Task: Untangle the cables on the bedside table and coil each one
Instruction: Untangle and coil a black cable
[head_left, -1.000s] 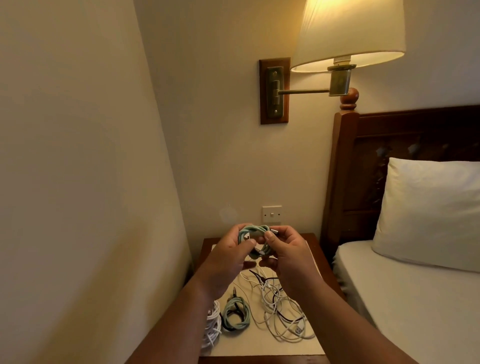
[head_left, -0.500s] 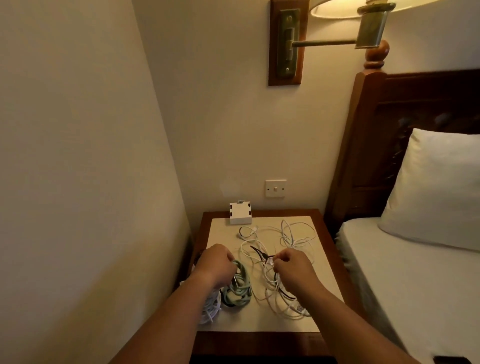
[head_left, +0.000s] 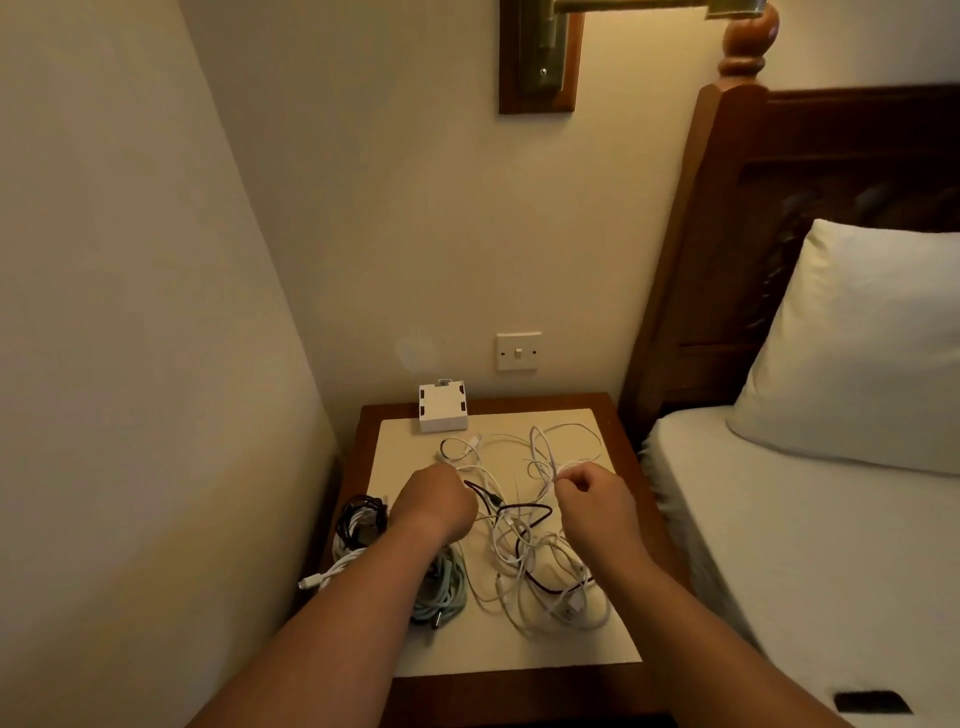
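Observation:
A tangle of white and dark cables (head_left: 530, 545) lies spread over the cream mat (head_left: 519, 649) on the bedside table (head_left: 618, 415). My right hand (head_left: 597, 504) pinches a thin white cable at the tangle's right side, just above the mat. My left hand (head_left: 436, 501) sits curled over the tangle's left edge; its fingertips are hidden, so any hold is unclear. Under my left forearm lies a coiled green cable (head_left: 441, 590). A black coil (head_left: 358, 519) and a white coil (head_left: 332, 569) lie at the table's left edge.
A small white box (head_left: 442, 408) stands at the back of the mat, below a wall switch (head_left: 518, 352). A wall runs close along the left. The bed with a pillow (head_left: 857, 353) and the wooden headboard (head_left: 727, 234) border the table's right.
The green coil held up in both hands a second ago now lies on the mat. My left hand has moved from it up to the tangle, and my right hand has shifted right and lifted a white cable.

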